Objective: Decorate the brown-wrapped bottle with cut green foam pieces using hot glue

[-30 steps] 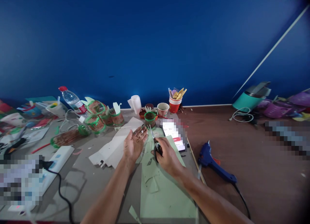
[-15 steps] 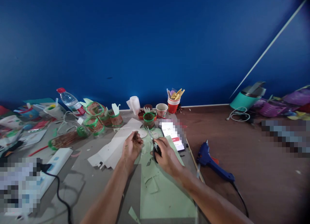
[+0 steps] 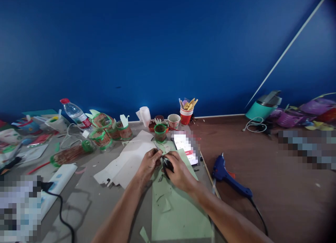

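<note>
Black-handled scissors (image 3: 167,168) are in my right hand (image 3: 181,171), its fingers wrapped round the handles. My left hand (image 3: 149,164) is closed in a pinch right beside the blades. Whatever lies between its fingertips is too small and dark to make out. Both hands are above the top part of a light green paper sheet (image 3: 181,215), which carries several cut scraps (image 3: 165,203). Just beyond the hands stands a small brown pot with a green rim (image 3: 160,136).
White paper (image 3: 128,159) lies left of my hands. A phone (image 3: 183,145) and a blue glue gun (image 3: 223,171) are to the right. Behind stand a patterned paper cup (image 3: 173,122) and a red cup of sticks (image 3: 186,117). A power strip (image 3: 56,181) and bottle (image 3: 76,113) are left.
My hands have come together. The left hand has moved right to the scissors, and the blades, which pointed away in plain sight, are now partly hidden by its fingers.
</note>
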{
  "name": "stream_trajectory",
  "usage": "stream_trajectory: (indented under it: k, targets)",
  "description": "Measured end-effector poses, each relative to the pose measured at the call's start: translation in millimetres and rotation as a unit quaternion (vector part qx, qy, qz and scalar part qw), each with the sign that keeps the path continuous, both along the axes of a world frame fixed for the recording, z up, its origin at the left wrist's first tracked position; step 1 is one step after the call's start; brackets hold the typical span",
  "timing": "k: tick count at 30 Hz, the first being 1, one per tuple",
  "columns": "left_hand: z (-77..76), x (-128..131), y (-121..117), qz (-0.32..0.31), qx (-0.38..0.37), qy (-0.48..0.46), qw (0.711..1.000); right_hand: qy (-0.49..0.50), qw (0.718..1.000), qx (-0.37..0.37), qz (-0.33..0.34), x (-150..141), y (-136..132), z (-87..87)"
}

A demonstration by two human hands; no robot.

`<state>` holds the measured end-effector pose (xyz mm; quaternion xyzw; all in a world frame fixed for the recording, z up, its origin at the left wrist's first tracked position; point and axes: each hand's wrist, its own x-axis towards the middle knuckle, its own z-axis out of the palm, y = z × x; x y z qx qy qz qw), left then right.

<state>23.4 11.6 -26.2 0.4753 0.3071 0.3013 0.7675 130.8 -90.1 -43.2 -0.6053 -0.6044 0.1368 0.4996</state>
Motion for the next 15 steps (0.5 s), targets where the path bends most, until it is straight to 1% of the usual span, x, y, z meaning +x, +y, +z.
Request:
stream_trajectory:
  k: [4,6,7,8,9,12,13,15]
  targets:
    - [3.1,-3,4,-0.002,0.034,0.021,0.999,0.101,0.994,-0.016,0.036,1,1,4.6]
    - [5.3,-4,6,-0.007,0.042,0.026,0.999,0.186,0.980,-0.041,0.061,0,2,7.2]
    - [6.4,-5,6,-0.010,0.043,0.027,0.999,0.238,0.966,-0.058,0.079,0,2,8.5]
    - [7.5,-6,7,-0.012,0.042,0.028,0.999,0.297,0.946,-0.078,0.103,0,2,9.7]
    - [8.6,-7,7,-0.014,0.040,0.028,0.999,0.358,0.919,-0.097,0.133,-1,2,11.0]
    - [11.2,-8,7,-0.017,0.029,0.025,0.999,0.510,0.825,-0.133,0.206,-2,2,15.1]
    - [11.6,-9,7,-0.018,0.024,0.024,0.999,0.545,0.799,-0.138,0.215,-3,2,16.4]
    - [11.3,-9,8,-0.020,0.014,0.020,0.999,0.594,0.761,-0.143,0.216,-3,1,18.6]
